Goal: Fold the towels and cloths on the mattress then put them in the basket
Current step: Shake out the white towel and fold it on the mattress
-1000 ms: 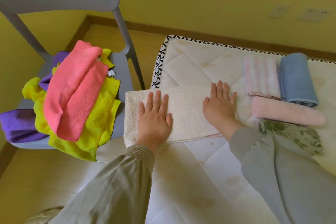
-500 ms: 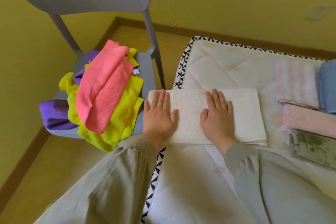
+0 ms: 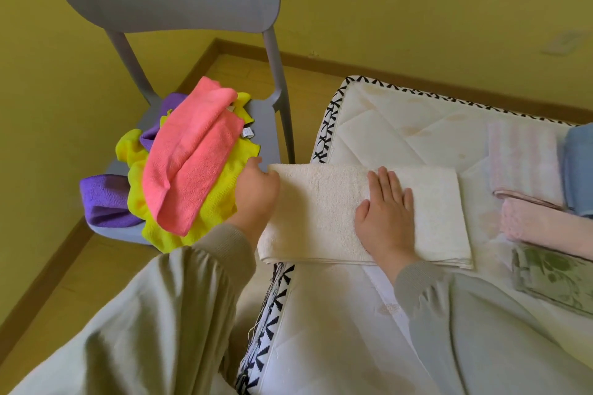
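Cream terry towel (image 3: pixel 321 212): thick folded rectangle, overhanging the mattress (image 3: pixel 401 125) edge toward 9 o'clock. Left hand (image 3: pixel 256 196) curled round its 9 o'clock end; right hand (image 3: pixel 385 218) pressed flat at centre, fingers (image 3: pixel 393 184) straight.

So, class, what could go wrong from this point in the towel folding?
1. The cream towel overhangs the mattress edge where the left hand grips it; released, it might slip floorwards.
2. The right hand presses only the middle, so the next fold may land crooked.
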The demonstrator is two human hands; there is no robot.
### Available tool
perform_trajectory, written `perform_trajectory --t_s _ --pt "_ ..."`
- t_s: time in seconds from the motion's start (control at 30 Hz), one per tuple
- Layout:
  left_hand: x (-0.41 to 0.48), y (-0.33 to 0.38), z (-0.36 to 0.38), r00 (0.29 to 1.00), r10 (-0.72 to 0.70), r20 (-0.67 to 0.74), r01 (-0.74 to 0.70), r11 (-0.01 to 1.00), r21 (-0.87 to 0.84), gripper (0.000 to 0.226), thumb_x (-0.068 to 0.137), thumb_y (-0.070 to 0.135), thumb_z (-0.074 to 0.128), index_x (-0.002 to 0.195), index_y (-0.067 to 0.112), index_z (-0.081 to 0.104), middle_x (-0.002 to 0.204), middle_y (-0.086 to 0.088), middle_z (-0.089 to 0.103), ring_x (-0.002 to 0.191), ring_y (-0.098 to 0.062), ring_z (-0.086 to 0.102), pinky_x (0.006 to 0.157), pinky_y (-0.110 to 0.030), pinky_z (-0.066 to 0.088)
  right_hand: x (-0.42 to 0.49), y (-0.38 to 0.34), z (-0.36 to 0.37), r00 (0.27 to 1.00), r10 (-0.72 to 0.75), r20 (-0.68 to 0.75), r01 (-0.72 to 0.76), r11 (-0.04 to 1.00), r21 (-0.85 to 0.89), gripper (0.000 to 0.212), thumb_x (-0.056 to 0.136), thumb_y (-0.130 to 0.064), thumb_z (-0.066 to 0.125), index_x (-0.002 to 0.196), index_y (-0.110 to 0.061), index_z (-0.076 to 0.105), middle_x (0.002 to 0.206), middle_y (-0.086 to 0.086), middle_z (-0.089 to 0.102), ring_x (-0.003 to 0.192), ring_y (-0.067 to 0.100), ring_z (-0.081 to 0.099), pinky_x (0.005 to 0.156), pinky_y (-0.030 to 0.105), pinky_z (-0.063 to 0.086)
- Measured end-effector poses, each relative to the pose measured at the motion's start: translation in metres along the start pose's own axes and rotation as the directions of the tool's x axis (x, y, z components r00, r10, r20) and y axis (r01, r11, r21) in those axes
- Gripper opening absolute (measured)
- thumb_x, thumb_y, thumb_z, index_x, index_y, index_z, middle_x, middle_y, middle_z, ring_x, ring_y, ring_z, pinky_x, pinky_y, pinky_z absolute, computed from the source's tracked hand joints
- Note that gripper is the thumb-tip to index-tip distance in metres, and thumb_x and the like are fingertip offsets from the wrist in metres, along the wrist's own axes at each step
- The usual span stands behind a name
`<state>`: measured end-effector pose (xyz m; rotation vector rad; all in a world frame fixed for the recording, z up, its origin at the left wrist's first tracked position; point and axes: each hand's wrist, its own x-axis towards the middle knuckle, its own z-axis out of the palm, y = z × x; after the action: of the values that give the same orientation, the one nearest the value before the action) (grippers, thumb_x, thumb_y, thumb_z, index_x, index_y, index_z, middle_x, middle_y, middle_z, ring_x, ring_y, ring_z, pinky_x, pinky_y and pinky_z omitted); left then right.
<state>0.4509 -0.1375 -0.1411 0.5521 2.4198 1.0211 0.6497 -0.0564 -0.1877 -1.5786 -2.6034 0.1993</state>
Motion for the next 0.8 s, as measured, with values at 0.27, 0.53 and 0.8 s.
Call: perform_trajectory --t_s 0.27,0.53,0.8 --pt "0.040 0.013 -0.005 0.966 -0.229 0.120 0.243 0.962 -0.123 0.022 0.086 0.012 0.055 0.065 0.007 0.051 0.066 -0.012 0.050 0.063 -0.028 0.052 0.054 -0.030 0.045 0.000 0.000 0.000 1.000 0.001 0.000 -0.001 1.000 0.006 0.073 0.082 -0.036 0.006 0.151 -0.018 0.020 0.160 0.001 0.012 0.148 0.015 0.005 0.119 0.040 0.003" --pt "0.046 0.007 -0.001 0.964 -0.265 0.025 0.251 0.875 -0.415 0.020 0.079 -0.005 0.063 0.078 0.016 0.063 0.076 -0.007 0.056 0.061 -0.019 0.050 0.056 -0.022 0.041 0.001 0.001 0.001 1.000 0.000 -0.021 0.000 1.000 0.026 0.071 0.083 -0.035 0.011 0.150 -0.017 0.025 0.159 0.001 0.016 0.147 0.015 0.009 0.120 0.042 0.007" --pt "0.032 -0.009 0.018 0.994 0.098 -0.039 -0.094 0.991 0.097 0.035 0.086 0.007 0.054 0.119 0.012 0.063 0.113 -0.010 0.060 0.104 -0.027 0.057 0.084 -0.035 0.047 0.002 0.000 0.000 1.000 -0.002 -0.018 0.002 1.000 0.030 0.072 0.083 -0.036 0.009 0.150 -0.016 0.026 0.159 0.002 0.017 0.147 0.016 0.009 0.120 0.042 0.008"
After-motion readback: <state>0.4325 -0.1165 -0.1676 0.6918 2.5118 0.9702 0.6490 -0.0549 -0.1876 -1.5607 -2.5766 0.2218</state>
